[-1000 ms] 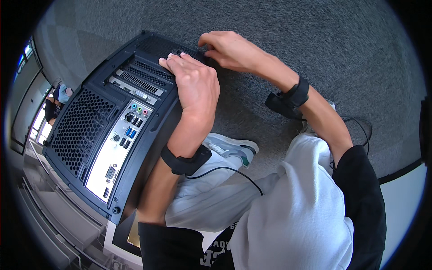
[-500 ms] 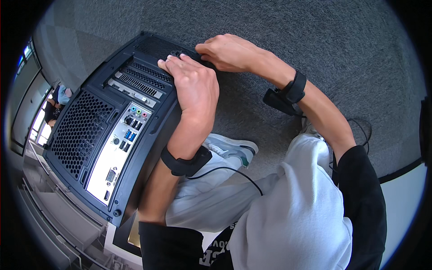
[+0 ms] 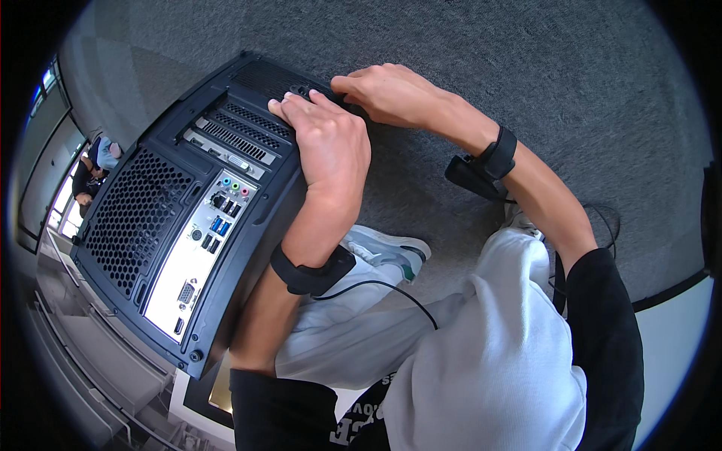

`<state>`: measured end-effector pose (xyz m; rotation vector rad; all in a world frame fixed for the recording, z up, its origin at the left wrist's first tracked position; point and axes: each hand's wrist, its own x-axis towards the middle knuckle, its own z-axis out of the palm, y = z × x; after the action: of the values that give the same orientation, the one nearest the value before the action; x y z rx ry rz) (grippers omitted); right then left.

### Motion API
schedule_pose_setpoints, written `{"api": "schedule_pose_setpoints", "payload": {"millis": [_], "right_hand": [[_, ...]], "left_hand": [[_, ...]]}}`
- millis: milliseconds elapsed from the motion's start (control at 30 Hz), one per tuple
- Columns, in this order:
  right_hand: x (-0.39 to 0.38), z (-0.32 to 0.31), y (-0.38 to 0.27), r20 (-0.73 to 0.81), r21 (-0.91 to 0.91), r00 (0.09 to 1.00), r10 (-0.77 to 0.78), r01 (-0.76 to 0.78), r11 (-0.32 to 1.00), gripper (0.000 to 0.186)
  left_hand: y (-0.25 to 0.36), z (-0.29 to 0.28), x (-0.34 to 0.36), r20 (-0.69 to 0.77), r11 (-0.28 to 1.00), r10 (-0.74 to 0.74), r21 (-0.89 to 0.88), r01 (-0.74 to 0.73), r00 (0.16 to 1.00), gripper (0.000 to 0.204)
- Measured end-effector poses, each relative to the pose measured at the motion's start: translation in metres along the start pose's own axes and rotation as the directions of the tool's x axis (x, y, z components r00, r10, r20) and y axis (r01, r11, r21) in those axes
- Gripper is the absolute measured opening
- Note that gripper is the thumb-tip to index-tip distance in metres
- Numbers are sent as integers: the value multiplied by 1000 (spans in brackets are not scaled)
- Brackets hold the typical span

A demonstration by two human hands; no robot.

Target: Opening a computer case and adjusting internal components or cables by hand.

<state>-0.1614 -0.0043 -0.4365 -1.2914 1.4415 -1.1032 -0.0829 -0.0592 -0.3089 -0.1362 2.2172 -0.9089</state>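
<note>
A black desktop computer case [image 3: 280,204] is at the left, its rear panel turned up toward me. Metal slot covers, coloured audio jacks and a silver port plate [image 3: 183,292] show on that panel, beside a honeycomb vent [image 3: 135,218]. My left hand [image 3: 331,146] lies over the case's right edge, its bent fingertips pressing on the rear near the slots. Close by, at the far right corner of the case, my right hand [image 3: 387,94] is closed with curled fingers. What its fingertips grip there is hidden.
Grey carpet [image 3: 481,52] spreads beyond and to the right. My shoe [image 3: 391,248] is close to the case's right side. A black cable [image 3: 383,283] runs from my left wrist strap. Pale furniture [image 3: 105,338] stands at lower left; another person [image 3: 89,177] is farther back.
Both hands have shifted very slightly to the right, staying at the same edge and corner. The computer case has hardly moved. The person in the background has changed posture.
</note>
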Motion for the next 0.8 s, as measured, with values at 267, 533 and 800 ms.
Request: {"api": "schedule_pose_setpoints", "payload": {"millis": [267, 533, 800], "right_hand": [[0, 4, -13, 24, -89, 986, 164, -162, 983, 21], [-8, 16, -5, -242, 127, 970, 5, 26, 992, 20], [-1, 14, -13, -152, 59, 974, 169, -162, 985, 20]], "left_hand": [[-1, 0, 1, -34, 1000, -4, -10, 3, 999, 32], [1, 0, 2, -31, 1000, 10, -14, -11, 999, 31], [-1, 4, 2, -103, 999, 32, -31, -36, 994, 29]]}}
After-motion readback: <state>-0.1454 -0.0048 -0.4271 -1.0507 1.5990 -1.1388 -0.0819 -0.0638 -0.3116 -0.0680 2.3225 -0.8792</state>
